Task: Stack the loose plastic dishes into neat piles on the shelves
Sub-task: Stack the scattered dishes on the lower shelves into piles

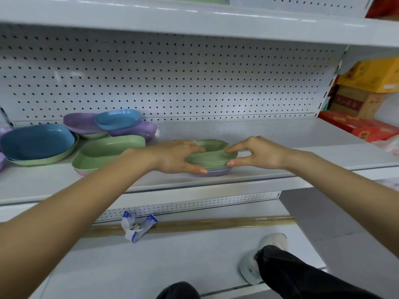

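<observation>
Head view: left hand [175, 157] and right hand [259, 153] both pinch one green dish [210, 157]

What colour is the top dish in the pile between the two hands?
The top dish is light green, clearest in the head view.

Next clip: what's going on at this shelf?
A person is tidying dishes on a white metal shelf. Both hands grip a small pile of plastic dishes with a green one on top. The left hand holds its left edge and the right hand its right edge. The pile sits near the shelf's front edge. To the left lie a green rectangular plastic dish and a large blue plastic dish, with purple and blue ones heaped behind.
</observation>
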The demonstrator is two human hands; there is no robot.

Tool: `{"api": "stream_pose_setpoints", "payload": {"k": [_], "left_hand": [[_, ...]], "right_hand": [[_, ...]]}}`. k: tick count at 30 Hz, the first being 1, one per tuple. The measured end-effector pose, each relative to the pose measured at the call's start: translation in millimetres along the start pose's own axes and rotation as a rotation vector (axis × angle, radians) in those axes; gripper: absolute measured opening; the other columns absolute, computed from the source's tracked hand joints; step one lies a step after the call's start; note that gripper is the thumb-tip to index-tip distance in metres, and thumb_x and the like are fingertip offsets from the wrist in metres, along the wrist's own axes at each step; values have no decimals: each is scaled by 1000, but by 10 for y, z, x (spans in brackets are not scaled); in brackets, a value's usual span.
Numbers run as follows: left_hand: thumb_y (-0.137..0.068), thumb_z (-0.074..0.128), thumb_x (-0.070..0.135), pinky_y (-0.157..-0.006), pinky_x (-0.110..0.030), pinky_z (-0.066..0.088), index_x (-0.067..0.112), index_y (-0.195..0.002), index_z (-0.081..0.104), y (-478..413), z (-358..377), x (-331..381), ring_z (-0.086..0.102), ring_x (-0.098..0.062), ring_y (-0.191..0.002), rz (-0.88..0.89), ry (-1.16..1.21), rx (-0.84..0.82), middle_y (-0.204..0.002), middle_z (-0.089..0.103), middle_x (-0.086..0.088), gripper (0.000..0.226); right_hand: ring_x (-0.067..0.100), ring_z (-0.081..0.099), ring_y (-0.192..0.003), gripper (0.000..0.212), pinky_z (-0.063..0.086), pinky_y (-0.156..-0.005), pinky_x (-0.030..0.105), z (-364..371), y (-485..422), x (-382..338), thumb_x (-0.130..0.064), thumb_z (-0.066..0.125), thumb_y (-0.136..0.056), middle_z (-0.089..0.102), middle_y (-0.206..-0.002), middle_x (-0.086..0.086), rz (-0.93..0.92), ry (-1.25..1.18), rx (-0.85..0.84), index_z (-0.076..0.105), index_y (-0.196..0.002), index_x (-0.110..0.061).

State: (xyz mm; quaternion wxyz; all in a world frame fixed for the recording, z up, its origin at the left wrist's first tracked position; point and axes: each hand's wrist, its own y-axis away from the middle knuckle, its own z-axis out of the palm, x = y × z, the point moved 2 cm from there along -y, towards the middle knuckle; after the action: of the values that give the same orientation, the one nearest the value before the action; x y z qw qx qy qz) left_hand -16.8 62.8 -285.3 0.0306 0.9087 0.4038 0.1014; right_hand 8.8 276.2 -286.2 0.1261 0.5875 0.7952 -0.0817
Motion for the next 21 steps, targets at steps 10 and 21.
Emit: {"api": "stream_pose_setpoints", "payload": {"k": [10,21], "left_hand": [[-94,40,48,-110,-26,23,25,-145,32,-124,270,-64,29,-20,-138,19,-72,36,-146,39,-7,56],[-96,28,53,-113,-41,18,26,-148,23,-182,226,-5,24,-18,-141,7,-312,-41,-151,31,-3,58]], "right_hand": [[15,56,-106,38,40,-96,29,156,-88,49,-47,62,-82,67,-112,-6,-83,93,26,70,-110,-22],[23,57,-106,32,43,-94,34,161,-201,59,-45,52,-91,67,-113,2,-32,251,-150,67,-110,-22]]}}
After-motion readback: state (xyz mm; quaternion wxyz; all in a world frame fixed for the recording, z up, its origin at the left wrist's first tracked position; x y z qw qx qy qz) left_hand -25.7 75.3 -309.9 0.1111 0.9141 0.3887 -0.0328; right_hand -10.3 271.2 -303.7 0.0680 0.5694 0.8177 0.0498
